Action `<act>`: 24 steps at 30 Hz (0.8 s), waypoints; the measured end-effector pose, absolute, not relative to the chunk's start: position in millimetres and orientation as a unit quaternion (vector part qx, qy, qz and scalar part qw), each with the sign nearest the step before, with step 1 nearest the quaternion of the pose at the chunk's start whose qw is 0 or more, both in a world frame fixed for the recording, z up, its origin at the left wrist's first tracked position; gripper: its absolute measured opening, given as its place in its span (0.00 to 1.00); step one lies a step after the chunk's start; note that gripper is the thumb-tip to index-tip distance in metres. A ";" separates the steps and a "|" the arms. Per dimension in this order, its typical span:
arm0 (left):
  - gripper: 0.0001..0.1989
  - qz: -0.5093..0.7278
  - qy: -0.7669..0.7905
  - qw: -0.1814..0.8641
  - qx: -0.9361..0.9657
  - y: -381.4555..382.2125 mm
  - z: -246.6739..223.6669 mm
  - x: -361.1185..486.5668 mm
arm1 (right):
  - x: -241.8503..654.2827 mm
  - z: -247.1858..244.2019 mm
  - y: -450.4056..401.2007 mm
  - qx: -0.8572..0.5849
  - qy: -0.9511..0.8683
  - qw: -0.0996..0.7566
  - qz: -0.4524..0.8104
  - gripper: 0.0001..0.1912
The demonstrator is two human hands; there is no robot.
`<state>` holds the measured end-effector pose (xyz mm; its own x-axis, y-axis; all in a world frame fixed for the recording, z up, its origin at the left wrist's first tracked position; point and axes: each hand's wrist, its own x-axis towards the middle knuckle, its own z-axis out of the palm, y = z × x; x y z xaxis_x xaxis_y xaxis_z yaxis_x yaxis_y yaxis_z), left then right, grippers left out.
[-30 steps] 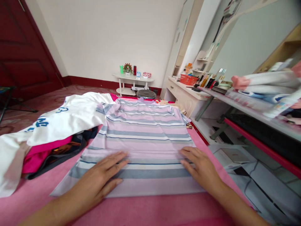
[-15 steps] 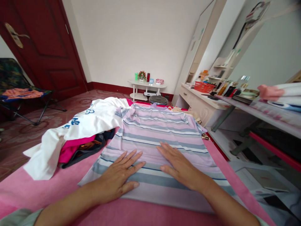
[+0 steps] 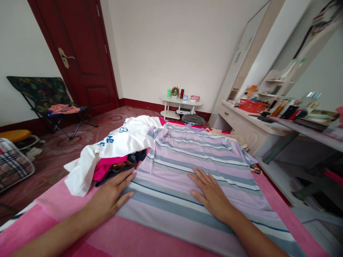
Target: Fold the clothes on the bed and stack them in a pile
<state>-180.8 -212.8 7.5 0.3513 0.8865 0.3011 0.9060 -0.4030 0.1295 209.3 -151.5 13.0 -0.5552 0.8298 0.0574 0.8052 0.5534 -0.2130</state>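
A lilac and grey striped shirt lies spread out on a pink bedcover, its collar end away from me. My left hand is at the shirt's left edge, fingers stretched out, with nothing in its grasp. Flat on the middle of the shirt rests my right hand, its fingers spread. Just beyond my left hand is a heap of dark and bright pink clothes, partly covered by a white shirt with blue lettering.
Along the right side stand a white dresser with a red basket and bottles, and a grey-legged table. A low white table is by the far wall. To the left is a folding chair before a dark red door.
My left hand has slid left across the striped shirt to its edge. My right hand stays flat on the fabric. The view has turned left, showing more of the chair and floor.
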 end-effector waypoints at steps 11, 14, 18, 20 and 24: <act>0.12 -0.095 -0.702 -0.184 -0.681 -202.8 37.5 -167.5 | 123.8 57.6 -86.0 -0.440 -0.854 0.213 0.178 0.17; 0.10 -0.110 -0.686 -0.210 -0.688 -201.9 34.1 -166.6 | 72.3 71.1 -51.0 -0.418 -0.847 0.271 0.185 0.18; 0.07 -0.181 -0.663 -0.244 -0.684 -202.8 25.5 -166.2 | 17.4 87.5 -13.8 -0.413 -0.863 0.267 0.117 0.16; 0.07 -0.216 -0.649 -0.278 -0.675 -203.7 23.1 -165.3 | 0.1 94.7 1.0 -0.413 -0.876 0.238 0.070 0.12; 0.08 -0.279 -0.608 -0.368 -0.646 -206.3 25.7 -160.6 | -17.4 106.1 24.2 -0.419 -0.897 0.141 0.014 0.09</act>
<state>-160.6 -206.3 25.7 0.1062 0.9906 -0.0861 0.5802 0.0086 0.8144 -17.4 24.2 106.1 -0.6096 0.7553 0.2407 0.7473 0.6489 -0.1434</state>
